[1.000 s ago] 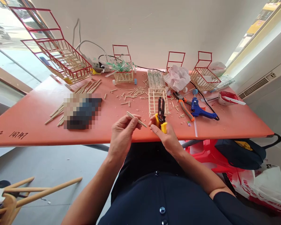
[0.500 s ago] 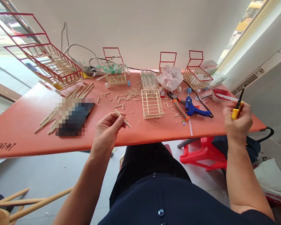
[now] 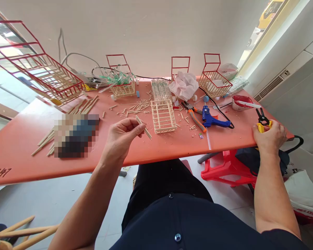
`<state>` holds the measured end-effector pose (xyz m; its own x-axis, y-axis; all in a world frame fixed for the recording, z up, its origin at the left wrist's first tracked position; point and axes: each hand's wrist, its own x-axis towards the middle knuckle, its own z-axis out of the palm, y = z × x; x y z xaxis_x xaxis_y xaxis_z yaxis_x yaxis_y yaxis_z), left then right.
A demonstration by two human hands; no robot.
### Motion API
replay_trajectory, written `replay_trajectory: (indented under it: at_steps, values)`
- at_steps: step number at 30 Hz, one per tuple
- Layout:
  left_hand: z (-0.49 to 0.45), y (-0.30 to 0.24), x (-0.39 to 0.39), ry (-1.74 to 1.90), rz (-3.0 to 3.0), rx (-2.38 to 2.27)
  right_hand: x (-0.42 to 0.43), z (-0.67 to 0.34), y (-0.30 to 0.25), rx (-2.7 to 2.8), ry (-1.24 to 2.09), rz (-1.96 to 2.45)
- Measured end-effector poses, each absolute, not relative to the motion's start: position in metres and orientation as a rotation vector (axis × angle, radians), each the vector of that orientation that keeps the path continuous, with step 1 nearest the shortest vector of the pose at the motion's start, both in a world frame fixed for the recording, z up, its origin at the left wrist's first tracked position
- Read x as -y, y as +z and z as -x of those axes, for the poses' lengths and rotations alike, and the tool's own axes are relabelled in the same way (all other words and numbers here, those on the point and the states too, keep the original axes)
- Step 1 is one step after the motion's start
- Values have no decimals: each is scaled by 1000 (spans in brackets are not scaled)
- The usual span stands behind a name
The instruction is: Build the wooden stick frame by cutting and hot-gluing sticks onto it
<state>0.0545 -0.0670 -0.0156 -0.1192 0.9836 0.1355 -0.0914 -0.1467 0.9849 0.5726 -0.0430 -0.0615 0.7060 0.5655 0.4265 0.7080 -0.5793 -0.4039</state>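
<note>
Pale wooden sticks [image 3: 144, 127] the left hand [image 3: 123, 136] pinches may slip if loosened; yellow-handled black pliers [image 3: 263, 119] the right hand [image 3: 270, 137] grips may, if swung, tip the red-stained white tub [image 3: 239, 106].

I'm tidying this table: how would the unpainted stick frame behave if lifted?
The unpainted stick frame is probably light, being mostly gaps. Its cross-braced lattice suggests stiffness, though such slender construction could snap if squeezed.

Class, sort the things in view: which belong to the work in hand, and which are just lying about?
Likely in the work:
short wooden sticks, in the left hand
yellow-handled pliers, in the right hand
glue gun
stick frame

Probably lying about:
red stool
dark bag
crumpled white sheet
</note>
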Motion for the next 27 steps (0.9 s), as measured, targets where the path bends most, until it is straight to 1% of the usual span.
replay_trajectory:
  at_steps: [7, 13, 19, 24, 27]
  values:
    - [-50, -24, 58, 1432, -1150, -1153, 38, -577, -54, 933, -298, 2371]
    - [-34, -38, 56, 1392, -1153, -1191, 18, -579, -42, 745, -285, 2422]
    - [-29, -41, 58, 1353, -1180, -1224, 14, -572, -47, 742, -350, 2461]
    - [-24, -40, 56, 1489, -1318, -1421, 18, -575, -49, 759, -356, 2438]
    - [-21, -47, 59, 1447, -1372, -1528, 20, -576, -50, 798, -369, 2448]
